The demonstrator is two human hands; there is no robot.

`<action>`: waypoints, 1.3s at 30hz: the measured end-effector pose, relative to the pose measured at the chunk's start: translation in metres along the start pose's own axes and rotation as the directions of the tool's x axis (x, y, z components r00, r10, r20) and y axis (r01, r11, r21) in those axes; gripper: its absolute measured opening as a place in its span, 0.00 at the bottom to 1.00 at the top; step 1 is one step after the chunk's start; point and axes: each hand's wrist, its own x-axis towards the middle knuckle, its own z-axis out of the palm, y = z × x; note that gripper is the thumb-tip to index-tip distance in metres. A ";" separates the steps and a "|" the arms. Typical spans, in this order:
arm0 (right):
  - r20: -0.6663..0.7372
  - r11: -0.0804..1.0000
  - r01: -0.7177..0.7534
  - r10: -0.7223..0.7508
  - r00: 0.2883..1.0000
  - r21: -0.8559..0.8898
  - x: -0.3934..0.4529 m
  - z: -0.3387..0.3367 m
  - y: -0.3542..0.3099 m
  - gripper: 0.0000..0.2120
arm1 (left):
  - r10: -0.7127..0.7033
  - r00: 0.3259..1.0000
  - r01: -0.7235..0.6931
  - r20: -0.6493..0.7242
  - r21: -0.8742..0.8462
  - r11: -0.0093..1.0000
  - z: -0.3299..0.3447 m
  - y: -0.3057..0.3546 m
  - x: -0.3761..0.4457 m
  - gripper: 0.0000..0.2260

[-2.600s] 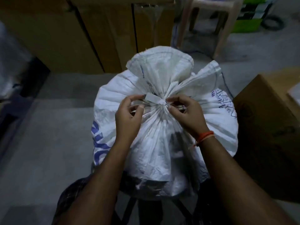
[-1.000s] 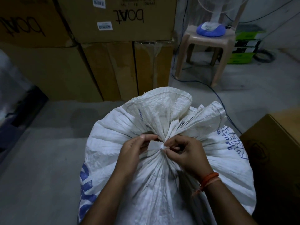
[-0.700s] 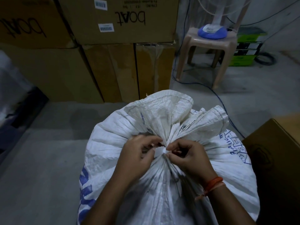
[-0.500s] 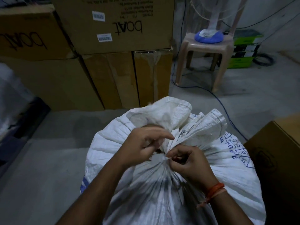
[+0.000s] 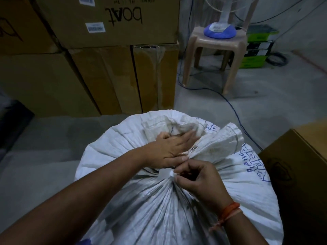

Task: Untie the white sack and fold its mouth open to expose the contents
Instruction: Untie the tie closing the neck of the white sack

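Pinching the white tie strip [image 5: 163,174] at the neck, the right hand [image 5: 200,181] has its fingers curled in tight on it, while the left hand [image 5: 169,147] lies flatter, fingers pressed into the bunched mouth flaps [image 5: 219,140] just above the knot. The white sack [image 5: 141,209] fills the lower middle of the frame, standing on a grey floor. Progress-wise I'd say it's early days: the neck looks cinched, pleats fan out from the tie, nothing inside shows yet, so both the untying and the folding back are left. It's that crinkly woven plastic stuff, stiff and ribbed, with blue print at the right. Cardboard boxes [image 5: 106,68] sit upper left.
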 end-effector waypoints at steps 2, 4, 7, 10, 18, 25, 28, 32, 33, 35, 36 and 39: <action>0.015 0.999 0.000 0.000 1.000 0.032 -0.001 -0.001 -0.001 0.11 | 0.034 0.998 -0.035 -0.059 -0.027 0.999 -0.003 0.001 0.000 0.33; 0.017 1.000 0.003 -0.003 1.000 0.023 0.000 -0.001 -0.002 0.09 | 0.106 0.991 -0.099 -0.083 0.085 0.991 -0.005 -0.001 0.002 0.31; 0.004 0.999 0.016 -0.016 1.000 -0.043 0.002 0.001 0.001 0.09 | 0.182 0.983 -0.169 -0.028 0.253 0.952 -0.006 -0.011 0.007 0.25; -0.014 0.993 0.034 -0.035 0.999 -0.109 0.003 0.004 0.003 0.09 | 0.136 0.991 -0.131 0.001 0.286 0.949 -0.003 -0.023 0.010 0.25; -0.024 0.961 0.024 -0.032 0.999 -0.275 0.001 0.010 0.009 0.11 | 0.020 0.996 0.004 -0.088 0.263 0.965 0.032 -0.024 -0.003 0.25; 0.018 0.989 0.044 -0.041 0.999 -0.141 -0.001 0.010 0.005 0.11 | -0.194 0.968 0.174 -0.162 -0.129 0.976 0.004 -0.006 -0.018 0.27; 0.040 0.987 0.072 -0.067 0.997 -0.146 -0.001 0.006 0.005 0.10 | -0.308 0.855 0.140 -0.417 -0.387 0.911 -0.012 0.018 -0.047 0.17; 0.076 0.985 0.093 -0.082 0.994 -0.144 -0.001 0.000 0.008 0.10 | -0.515 0.669 0.203 -0.536 -0.535 0.820 -0.013 0.063 -0.086 0.08; 0.084 0.985 0.096 -0.085 0.993 -0.141 -0.001 -0.001 0.009 0.10 | -0.539 0.661 0.230 -0.522 -0.544 0.807 -0.009 0.072 -0.093 0.07; 0.101 0.987 0.103 -0.091 0.991 -0.125 0.000 -0.002 0.011 0.09 | -0.571 0.662 0.283 -0.486 -0.543 0.791 0.003 0.084 -0.106 0.05; 0.105 0.987 0.107 -0.095 0.990 -0.119 0.000 -0.003 0.011 0.08 | -0.579 0.669 0.305 -0.466 -0.538 0.786 0.010 0.088 -0.110 0.05; 0.120 0.985 0.121 -0.106 0.987 -0.119 0.000 -0.004 0.011 0.09 | -0.552 0.713 0.344 -0.433 -0.470 0.813 0.023 0.089 -0.114 0.05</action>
